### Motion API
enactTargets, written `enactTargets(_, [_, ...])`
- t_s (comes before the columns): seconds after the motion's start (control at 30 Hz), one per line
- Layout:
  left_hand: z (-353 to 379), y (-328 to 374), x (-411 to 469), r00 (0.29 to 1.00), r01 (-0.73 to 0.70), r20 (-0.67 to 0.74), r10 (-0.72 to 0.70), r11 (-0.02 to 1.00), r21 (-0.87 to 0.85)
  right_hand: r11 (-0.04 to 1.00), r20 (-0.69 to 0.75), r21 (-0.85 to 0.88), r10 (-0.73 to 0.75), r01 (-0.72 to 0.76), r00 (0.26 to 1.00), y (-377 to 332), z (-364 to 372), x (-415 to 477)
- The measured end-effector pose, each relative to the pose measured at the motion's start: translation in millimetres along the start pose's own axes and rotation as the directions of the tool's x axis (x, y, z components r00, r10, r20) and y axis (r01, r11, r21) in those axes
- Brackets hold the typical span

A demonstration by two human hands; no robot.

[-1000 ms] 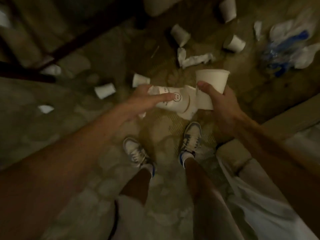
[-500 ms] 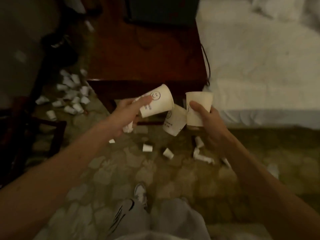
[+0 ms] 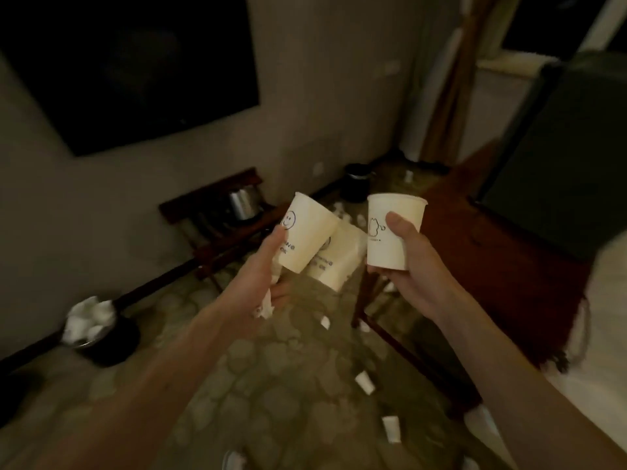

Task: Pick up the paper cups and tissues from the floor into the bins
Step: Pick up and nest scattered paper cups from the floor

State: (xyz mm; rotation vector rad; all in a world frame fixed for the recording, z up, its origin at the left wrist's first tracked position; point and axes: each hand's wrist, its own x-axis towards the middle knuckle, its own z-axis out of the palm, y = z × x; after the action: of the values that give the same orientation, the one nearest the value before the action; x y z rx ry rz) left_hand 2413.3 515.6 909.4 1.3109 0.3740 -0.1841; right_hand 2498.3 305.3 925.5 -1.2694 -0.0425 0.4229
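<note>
Above the patterned floor [image 3: 271, 385], the left hand [image 3: 268, 266] curls round a tilted smiley cup [image 3: 307, 235] and a crumpled tissue [image 3: 264, 308], while the right hand [image 3: 410, 266] grips an upright cup [image 3: 390, 228], thumb across its front. Between them a third cup [image 3: 339, 262] hangs tilted (whose grip, I cannot tell). By the wall [image 3: 101, 215] a dark bin [image 3: 112, 347] stands heaped with tissues [image 3: 90, 318].

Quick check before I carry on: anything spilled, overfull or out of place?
Yes. The dark round bin by the wall is heaped above its rim with white tissues, so more may tumble off. Small white paper cups lie tipped over on the patterned floor.
</note>
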Motion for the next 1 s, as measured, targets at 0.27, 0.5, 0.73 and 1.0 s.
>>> enactTargets(0.27, [-121,10,-91,0.956,-0.145,-0.267,0.124,0.988,-0.059,0.997,0.105,-0.045,0.059,-0.055,0.993,57,161,-11])
enactTargets(0.5, [-275,0,-142,0.865,-0.183,-0.486,0.123,0.980,-0.077,0.992,0.241,-0.121,0.071,-0.042,0.968,132,318,-12])
enactTargets(0.73, [-407,-24,-177,0.817,-0.144,-0.575,0.049,0.982,-0.121,0.972,0.295,-0.190,0.194,-0.142,0.936,225,442,1])
enactTargets(1.0, [-509,-65,-138,0.776,-0.077,-0.618,-0.125,0.954,-0.290,0.916,0.285,-0.327,0.330,-0.232,0.900,320,513,64])
